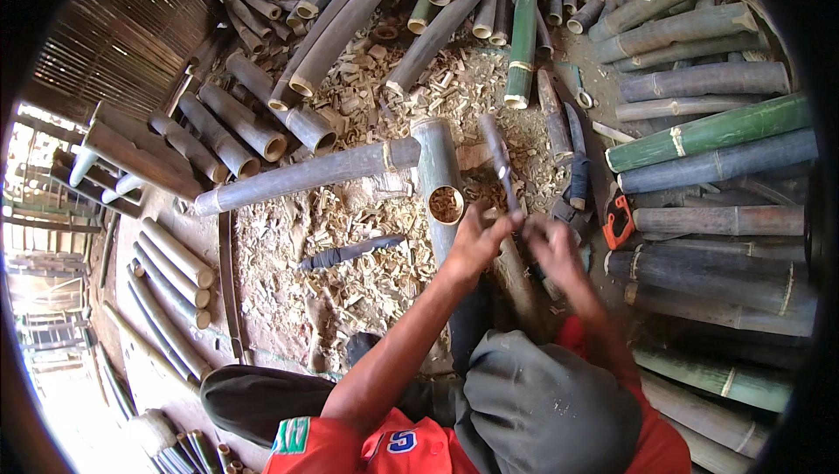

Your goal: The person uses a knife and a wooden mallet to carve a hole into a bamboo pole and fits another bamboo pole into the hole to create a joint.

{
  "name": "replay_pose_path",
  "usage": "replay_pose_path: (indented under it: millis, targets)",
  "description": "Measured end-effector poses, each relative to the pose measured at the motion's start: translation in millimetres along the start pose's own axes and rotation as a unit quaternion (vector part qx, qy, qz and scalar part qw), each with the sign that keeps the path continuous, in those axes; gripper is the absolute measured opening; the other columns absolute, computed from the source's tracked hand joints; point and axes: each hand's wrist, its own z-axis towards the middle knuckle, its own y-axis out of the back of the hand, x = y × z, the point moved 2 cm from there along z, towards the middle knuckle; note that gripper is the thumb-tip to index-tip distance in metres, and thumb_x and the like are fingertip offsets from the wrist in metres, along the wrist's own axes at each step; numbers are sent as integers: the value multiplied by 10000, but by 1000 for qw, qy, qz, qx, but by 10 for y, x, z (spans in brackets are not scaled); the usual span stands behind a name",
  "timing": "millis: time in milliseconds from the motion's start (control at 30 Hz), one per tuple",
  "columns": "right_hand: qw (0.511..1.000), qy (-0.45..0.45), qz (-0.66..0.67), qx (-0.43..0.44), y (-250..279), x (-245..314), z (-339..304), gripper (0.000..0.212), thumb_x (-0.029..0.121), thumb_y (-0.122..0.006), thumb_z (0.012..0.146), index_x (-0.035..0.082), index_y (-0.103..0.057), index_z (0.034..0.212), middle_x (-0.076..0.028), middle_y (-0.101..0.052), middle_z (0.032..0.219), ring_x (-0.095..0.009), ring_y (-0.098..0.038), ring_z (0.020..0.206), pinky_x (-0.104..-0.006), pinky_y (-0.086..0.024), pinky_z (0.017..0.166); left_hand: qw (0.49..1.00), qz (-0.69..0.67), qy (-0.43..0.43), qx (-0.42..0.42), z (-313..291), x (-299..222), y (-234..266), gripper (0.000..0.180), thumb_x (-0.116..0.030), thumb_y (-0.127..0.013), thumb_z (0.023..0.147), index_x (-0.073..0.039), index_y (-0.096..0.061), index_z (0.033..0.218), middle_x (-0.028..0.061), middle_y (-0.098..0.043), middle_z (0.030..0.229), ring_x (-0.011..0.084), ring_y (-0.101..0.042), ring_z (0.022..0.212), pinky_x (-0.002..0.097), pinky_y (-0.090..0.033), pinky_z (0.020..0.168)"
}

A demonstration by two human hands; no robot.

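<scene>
Tool (495, 144) juts up beside left hand (476, 242) and right hand (556, 251) (blurred); I cannot tell either grip's hold.

Seen from the wearer's own head, a wide fisheye view looks steeply down on the left hand (476, 240) and right hand (558, 249), both at close range just right of centre. Nearer than the hands, a dark trouser leg (551, 395) and a red shirt (428, 446) fill the lower edge; beyond them the view reaches to bamboo poles (358, 24) and, far to their left, a slatted wall (105, 28).
</scene>
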Motion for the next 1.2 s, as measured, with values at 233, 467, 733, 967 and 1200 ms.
replay_pose_path:
  millis: [233, 467, 733, 967, 1200]
  targets:
    - [952, -199, -232, -34, -250, -209, -1405, 672, 451, -708, 940, -12, -494, 1376, -272, -633, 1261, -413, -644, 1137, -503, -515, 956, 953, 182, -158, 182, 133, -414, -625, 151, -17, -682, 854, -15, -653, 1001, 36, -616, 839, 218, -619, 785, 367, -503, 745]
    - [921, -363, -138, 26, -644, -998, -2176, 1135, 552, -822, 765, -36, -267, 1561, -330, -374, 1542, -463, -399, 1430, -517, -356, 1176, 783, 518, -278, 202, 265, -214, -549, 370, -98, -733, 720, -66, -667, 1082, 166, -652, 1049, 385, -677, 1006, 483, -552, 836]
    - [931, -323, 118, -121, 264, -125, -1796, 1020, 425, -815, 757, -32, -346, 1539, -245, -516, 1439, -370, -531, 1309, -459, -423, 1105, 717, 643, -201, 179, 360, 166, -392, 317, -418, -817, 785, -171, -766, 977, 114, -749, 947, 330, -747, 844, 483, -589, 757]
    - [880, -262, 327, -224, 591, 58, -1610, 845, 256, -760, 768, -14, -415, 1490, -186, -590, 1315, -285, -620, 1128, -408, -516, 956, 695, 678, -191, 146, 587, 140, -395, 299, -410, -814, 799, -158, -778, 956, 137, -758, 849, 338, -751, 813, 477, -595, 772]
    - [963, -132, 39, -233, 413, 518, -990, 814, 165, -836, 717, -14, -467, 1420, -211, -648, 1201, -320, -652, 1091, -441, -515, 956, 732, 635, -210, 130, 662, -19, -374, 240, -326, -786, 813, -129, -778, 950, 163, -741, 808, 361, -738, 771, 464, -596, 738]
